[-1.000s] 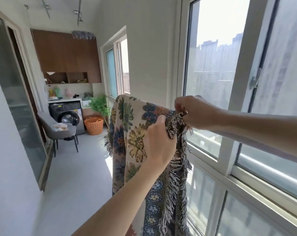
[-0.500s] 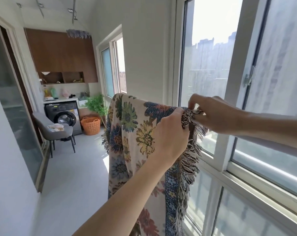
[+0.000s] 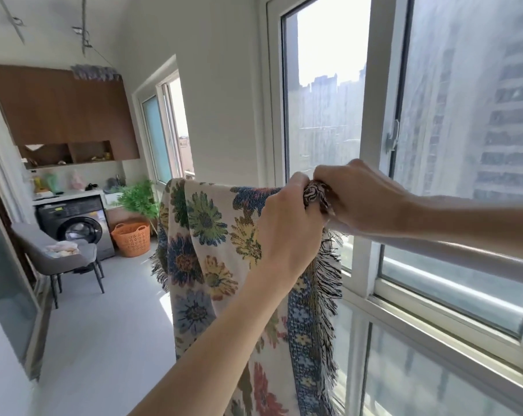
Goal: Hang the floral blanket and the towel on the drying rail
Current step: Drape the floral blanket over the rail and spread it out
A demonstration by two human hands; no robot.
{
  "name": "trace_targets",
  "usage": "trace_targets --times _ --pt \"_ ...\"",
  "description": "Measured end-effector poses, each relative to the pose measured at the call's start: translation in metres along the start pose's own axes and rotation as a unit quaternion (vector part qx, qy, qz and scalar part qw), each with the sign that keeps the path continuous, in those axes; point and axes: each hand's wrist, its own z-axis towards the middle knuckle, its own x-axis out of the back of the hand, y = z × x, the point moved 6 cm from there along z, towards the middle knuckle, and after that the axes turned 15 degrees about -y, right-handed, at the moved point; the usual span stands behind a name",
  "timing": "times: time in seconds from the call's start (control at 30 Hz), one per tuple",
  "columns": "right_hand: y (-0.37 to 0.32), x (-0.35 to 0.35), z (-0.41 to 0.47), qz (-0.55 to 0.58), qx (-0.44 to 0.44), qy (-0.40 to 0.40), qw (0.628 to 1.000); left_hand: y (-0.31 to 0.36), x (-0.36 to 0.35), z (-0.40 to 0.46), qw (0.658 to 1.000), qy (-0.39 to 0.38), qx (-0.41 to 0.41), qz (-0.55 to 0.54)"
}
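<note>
The left grip [image 3: 287, 232] and right grip [image 3: 359, 196] are both curled tight, pinching one bunched corner of the blanket [image 3: 212, 250] between them, knuckles nearly touching. The blanket is cream cloth woven with large blue, green, yellow and red flowers, edged with dark fringe [image 3: 326, 283] that dangles just below the grips. From the grips it stretches away level, then hangs down beside the window [image 3: 323, 115]. Well beyond stand a chair [image 3: 59, 259], washing machine [image 3: 74, 226] and orange basket [image 3: 131, 238].
</note>
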Motion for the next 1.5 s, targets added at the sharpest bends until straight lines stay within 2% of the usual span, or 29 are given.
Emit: trace_targets --times 0.13,0.3,0.4,0.53,0.67,0.77,0.87,1.07,1.17,1.23,1.27,1.37,1.4,1.5 --pt "0.01 0.004 -0.027 -0.032 -0.045 -0.017 0.998 0.016 -0.017 0.001 0.996 -0.087 -0.023 0.003" --pt "0.017 0.024 -0.055 -0.07 -0.064 0.053 0.994 0.04 -0.025 -0.008 0.994 -0.057 -0.081 -0.036" --pt "0.018 0.023 -0.06 -0.084 -0.073 0.02 0.994 0.038 -0.036 -0.005 0.992 -0.108 -0.065 -0.024" --pt "0.015 0.027 -0.066 -0.088 -0.068 0.042 0.993 0.039 -0.039 -0.007 0.992 -0.104 -0.076 -0.008" --pt "0.025 0.01 -0.065 -0.027 -0.115 -0.051 0.992 0.027 -0.045 -0.008 0.991 -0.116 -0.06 -0.004" --pt "0.022 0.005 -0.06 0.033 -0.11 -0.06 0.992 0.021 -0.043 -0.016 0.994 -0.099 -0.045 0.006" --pt "0.015 0.002 -0.049 0.024 -0.1 -0.069 0.992 0.017 -0.042 -0.025 0.996 -0.087 -0.032 0.005" --pt "0.005 0.012 -0.048 -0.047 -0.11 -0.03 0.992 0.004 -0.037 -0.035 0.993 -0.093 0.027 0.064" --pt "0.004 0.04 -0.063 -0.017 -0.11 0.111 0.988 0.029 -0.009 -0.025 0.998 -0.015 -0.046 0.033" --pt "0.003 0.056 -0.074 -0.004 -0.117 0.197 0.973 0.053 0.009 -0.022 0.994 0.032 -0.094 0.053" --pt "0.003 0.058 -0.078 -0.006 -0.128 0.197 0.972 0.062 0.01 -0.023 0.991 0.026 -0.109 0.071" --pt "0.004 0.047 -0.085 -0.029 -0.156 0.09 0.983 0.071 -0.01 -0.033 0.987 -0.061 -0.128 0.072" --pt "0.005 0.049 -0.092 -0.029 -0.165 0.086 0.982 0.072 -0.014 -0.036 0.987 -0.082 -0.127 0.055" --pt "0.005 0.067 -0.115 -0.014 -0.171 0.165 0.971 0.085 -0.012 -0.042 0.986 -0.057 -0.152 0.021"
